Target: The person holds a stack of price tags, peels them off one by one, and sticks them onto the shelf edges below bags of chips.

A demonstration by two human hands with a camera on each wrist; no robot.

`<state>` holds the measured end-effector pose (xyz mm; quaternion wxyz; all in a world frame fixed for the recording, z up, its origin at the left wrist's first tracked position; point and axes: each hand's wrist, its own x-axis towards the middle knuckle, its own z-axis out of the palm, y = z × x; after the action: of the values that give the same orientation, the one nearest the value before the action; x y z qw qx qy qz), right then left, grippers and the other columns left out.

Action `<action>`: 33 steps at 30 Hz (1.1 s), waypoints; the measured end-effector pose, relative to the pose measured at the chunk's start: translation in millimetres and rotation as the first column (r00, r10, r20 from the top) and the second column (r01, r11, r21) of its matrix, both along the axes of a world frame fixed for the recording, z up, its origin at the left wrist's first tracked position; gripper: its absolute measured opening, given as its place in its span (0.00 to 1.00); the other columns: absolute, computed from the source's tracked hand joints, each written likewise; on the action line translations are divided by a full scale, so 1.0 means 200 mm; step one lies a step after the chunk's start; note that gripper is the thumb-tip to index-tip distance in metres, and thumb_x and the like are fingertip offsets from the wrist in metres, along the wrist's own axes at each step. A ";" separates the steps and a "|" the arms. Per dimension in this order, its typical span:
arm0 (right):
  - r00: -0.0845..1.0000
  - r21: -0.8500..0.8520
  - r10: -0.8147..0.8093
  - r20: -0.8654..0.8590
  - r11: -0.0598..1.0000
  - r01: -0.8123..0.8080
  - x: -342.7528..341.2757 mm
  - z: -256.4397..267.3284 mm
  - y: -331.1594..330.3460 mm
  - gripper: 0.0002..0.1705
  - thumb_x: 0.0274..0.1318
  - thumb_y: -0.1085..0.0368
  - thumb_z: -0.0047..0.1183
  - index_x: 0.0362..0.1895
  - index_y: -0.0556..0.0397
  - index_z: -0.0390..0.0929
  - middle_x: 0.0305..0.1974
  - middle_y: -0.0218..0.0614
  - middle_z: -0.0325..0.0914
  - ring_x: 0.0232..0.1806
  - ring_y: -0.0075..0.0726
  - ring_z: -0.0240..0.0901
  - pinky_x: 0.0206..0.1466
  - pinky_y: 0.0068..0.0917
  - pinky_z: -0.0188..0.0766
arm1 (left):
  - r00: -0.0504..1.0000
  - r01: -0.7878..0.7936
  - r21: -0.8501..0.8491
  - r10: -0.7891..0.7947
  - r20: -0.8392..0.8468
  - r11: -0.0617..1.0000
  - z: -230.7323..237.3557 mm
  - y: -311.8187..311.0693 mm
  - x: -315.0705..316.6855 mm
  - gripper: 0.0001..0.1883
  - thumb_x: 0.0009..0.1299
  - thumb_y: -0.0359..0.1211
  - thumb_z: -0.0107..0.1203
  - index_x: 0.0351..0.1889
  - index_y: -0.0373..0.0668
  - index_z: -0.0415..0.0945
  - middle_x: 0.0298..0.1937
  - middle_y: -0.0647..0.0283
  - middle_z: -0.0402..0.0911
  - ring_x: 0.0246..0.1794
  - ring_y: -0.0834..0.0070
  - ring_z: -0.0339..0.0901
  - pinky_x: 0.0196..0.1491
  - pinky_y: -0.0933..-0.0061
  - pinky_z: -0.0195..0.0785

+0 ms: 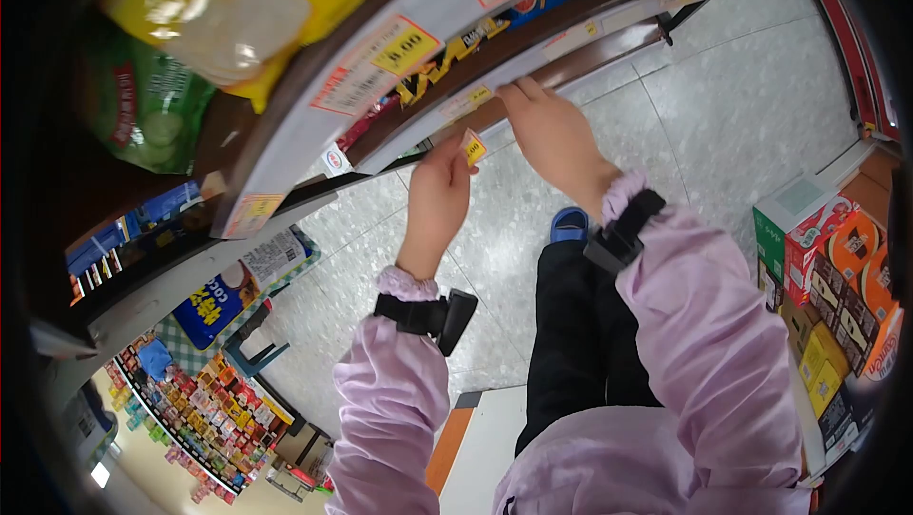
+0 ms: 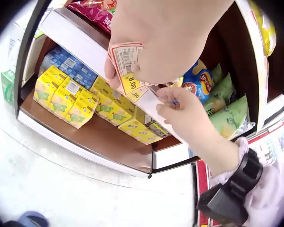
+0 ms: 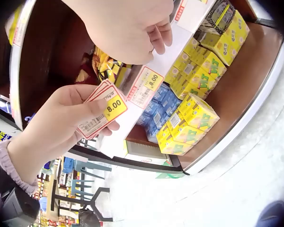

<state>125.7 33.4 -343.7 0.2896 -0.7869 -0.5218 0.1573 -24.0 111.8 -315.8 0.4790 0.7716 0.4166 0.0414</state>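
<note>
My left hand (image 1: pixel 439 194) pinches a small stack of price tags (image 3: pixel 104 109) between thumb and fingers. The top tag reads 8.00 on a yellow patch, and the others fan out behind it. My right hand (image 2: pixel 187 111) is at the white label strip (image 3: pixel 173 45) on the shelf's front edge, its fingers bent loosely and no tag visible in them. Another 8.00 price tag (image 3: pixel 146 86) sits on that strip between the two hands. In the left wrist view, the left hand and its tags overlap part of the strip.
Below the strip, yellow drink boxes (image 2: pixel 66 97) and blue boxes (image 2: pixel 68 66) stand on a brown shelf (image 2: pixel 109 146). Bagged snacks (image 2: pixel 227 106) fill the shelf above. In the head view, stacked cartons (image 1: pixel 837 277) stand to the right and a blue slipper (image 1: pixel 569 225) is on the tiled floor.
</note>
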 end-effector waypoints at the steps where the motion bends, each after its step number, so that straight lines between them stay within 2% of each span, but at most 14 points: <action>1: 0.994 -0.014 -0.043 -0.105 0.999 0.042 0.00 0.04 -0.03 0.18 0.47 0.73 0.47 0.46 0.55 0.70 0.41 0.40 0.72 0.41 0.49 0.72 0.39 0.36 0.71 | 1.000 0.003 0.013 -0.004 0.012 1.000 0.04 -0.03 0.01 0.13 0.70 0.25 0.40 0.49 0.31 0.71 0.38 0.50 0.78 0.29 0.70 0.79 0.34 0.74 0.71; 3: 0.974 0.035 -0.067 -0.216 0.996 0.076 -0.01 0.14 -0.10 0.15 0.50 0.72 0.47 0.45 0.55 0.71 0.40 0.42 0.73 0.39 0.49 0.73 0.39 0.34 0.71 | 0.976 -0.112 -0.302 0.162 0.145 0.947 0.15 -0.09 0.03 0.13 0.71 0.28 0.40 0.49 0.31 0.70 0.38 0.55 0.79 0.30 0.75 0.78 0.33 0.76 0.70; 5: 0.944 0.086 -0.078 -0.321 0.990 0.111 0.01 0.28 -0.18 0.13 0.52 0.70 0.48 0.44 0.56 0.72 0.39 0.44 0.75 0.37 0.48 0.74 0.38 0.33 0.71 | 0.964 -0.112 -0.395 0.197 0.181 0.912 0.29 -0.16 0.06 0.14 0.72 0.29 0.40 0.50 0.31 0.69 0.39 0.57 0.79 0.30 0.76 0.78 0.33 0.78 0.70; 7: 0.803 0.094 -0.092 -0.589 0.979 0.181 0.03 0.43 -0.26 0.08 0.54 0.65 0.47 0.37 0.56 0.74 0.31 0.46 0.75 0.34 0.49 0.74 0.34 0.35 0.69 | 0.950 -0.099 -0.483 0.227 0.213 0.870 0.44 -0.22 0.09 0.14 0.72 0.30 0.39 0.51 0.31 0.68 0.39 0.59 0.79 0.31 0.78 0.77 0.33 0.80 0.69; 8: 0.813 0.113 -0.089 -0.576 0.976 0.187 0.04 0.51 -0.30 0.08 0.54 0.65 0.47 0.37 0.56 0.74 0.31 0.46 0.75 0.34 0.49 0.74 0.34 0.35 0.69 | 0.954 -0.065 -0.506 0.202 0.222 0.860 0.51 -0.25 0.10 0.15 0.73 0.31 0.39 0.51 0.31 0.68 0.39 0.59 0.79 0.30 0.78 0.77 0.33 0.80 0.69; 10: 0.661 0.061 -0.085 -0.745 0.979 0.194 0.07 0.66 -0.39 0.09 0.54 0.64 0.51 0.35 0.57 0.75 0.28 0.42 0.76 0.27 0.38 0.74 0.30 0.28 0.68 | 0.952 -0.027 -0.596 0.202 0.229 0.803 0.64 -0.31 0.12 0.16 0.72 0.30 0.41 0.56 0.33 0.64 0.38 0.58 0.79 0.29 0.78 0.76 0.32 0.81 0.69; 11: 0.673 0.073 -0.083 -0.735 0.977 0.200 0.07 0.75 -0.43 0.09 0.54 0.64 0.51 0.35 0.57 0.75 0.28 0.42 0.76 0.27 0.38 0.74 0.30 0.28 0.68 | 0.950 -0.012 -0.589 0.193 0.246 0.808 0.70 -0.34 0.12 0.16 0.72 0.30 0.41 0.56 0.33 0.64 0.38 0.58 0.79 0.29 0.78 0.76 0.32 0.81 0.69; 13: 0.411 -0.005 -0.067 -0.909 0.989 0.150 0.10 0.91 -0.49 0.08 0.56 0.67 0.52 0.36 0.60 0.74 0.26 0.26 0.73 0.27 0.13 0.66 0.29 0.15 0.64 | 0.950 0.044 -0.617 0.158 0.268 0.786 0.84 -0.40 0.14 0.20 0.71 0.28 0.44 0.61 0.36 0.59 0.37 0.58 0.78 0.28 0.79 0.76 0.31 0.81 0.68; 15: 0.456 0.022 -0.032 -0.889 0.993 0.113 0.11 0.98 -0.56 0.06 0.55 0.68 0.53 0.34 0.59 0.74 0.26 0.24 0.73 0.25 0.11 0.65 0.27 0.13 0.63 | 0.954 0.091 -0.629 0.113 0.277 0.772 0.94 -0.42 0.14 0.25 0.69 0.27 0.46 0.64 0.40 0.54 0.36 0.59 0.78 0.28 0.79 0.76 0.31 0.81 0.68; 19: 0.405 0.033 0.005 -0.914 0.997 0.063 0.13 1.12 -0.66 0.06 0.54 0.68 0.55 0.32 0.59 0.73 0.25 0.25 0.73 0.25 0.13 0.67 0.27 0.13 0.63 | 0.955 0.161 -0.652 0.049 0.291 0.741 1.15 -0.50 0.16 0.25 0.69 0.27 0.45 0.64 0.41 0.54 0.39 0.59 0.76 0.29 0.79 0.75 0.31 0.82 0.68; 21: 0.325 0.053 0.005 -0.946 0.989 0.138 0.12 1.18 -0.71 0.09 0.53 0.65 0.56 0.30 0.58 0.74 0.22 0.26 0.72 0.22 0.14 0.65 0.24 0.14 0.61 | 0.920 0.258 -0.604 -0.001 0.393 0.754 1.22 -0.55 0.15 0.25 0.69 0.26 0.44 0.65 0.40 0.53 0.43 0.57 0.75 0.32 0.78 0.75 0.34 0.79 0.69; 24: 0.341 0.032 -0.036 -0.940 0.981 0.193 0.14 1.30 -0.77 0.08 0.55 0.66 0.55 0.31 0.59 0.75 0.22 0.25 0.72 0.22 0.13 0.64 0.24 0.13 0.60 | 0.862 0.330 -0.587 0.017 0.506 0.740 1.31 -0.59 0.13 0.24 0.69 0.25 0.42 0.64 0.37 0.53 0.46 0.55 0.73 0.35 0.75 0.76 0.37 0.76 0.71; 27: 0.316 0.008 -0.065 -0.946 0.975 0.224 0.14 1.42 -0.83 0.09 0.55 0.66 0.54 0.32 0.60 0.76 0.23 0.24 0.73 0.23 0.12 0.64 0.24 0.12 0.61 | 0.862 0.345 -0.679 0.069 0.503 0.648 1.41 -0.58 0.09 0.23 0.69 0.24 0.42 0.63 0.34 0.55 0.46 0.54 0.73 0.36 0.72 0.76 0.39 0.73 0.72; 33: 0.351 0.055 -0.021 -0.936 0.977 0.205 0.10 1.58 -0.90 0.09 0.55 0.65 0.54 0.33 0.61 0.76 0.24 0.26 0.73 0.23 0.13 0.65 0.24 0.13 0.61 | 0.873 0.358 -0.668 0.019 0.487 0.653 1.59 -0.62 0.04 0.22 0.70 0.26 0.41 0.62 0.33 0.57 0.45 0.54 0.74 0.36 0.71 0.77 0.38 0.72 0.73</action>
<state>145.5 -147.2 -27.6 0.6066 -0.5672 -0.2215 0.5112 -15.6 -12.0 1.7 0.8346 0.5144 0.1973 0.0008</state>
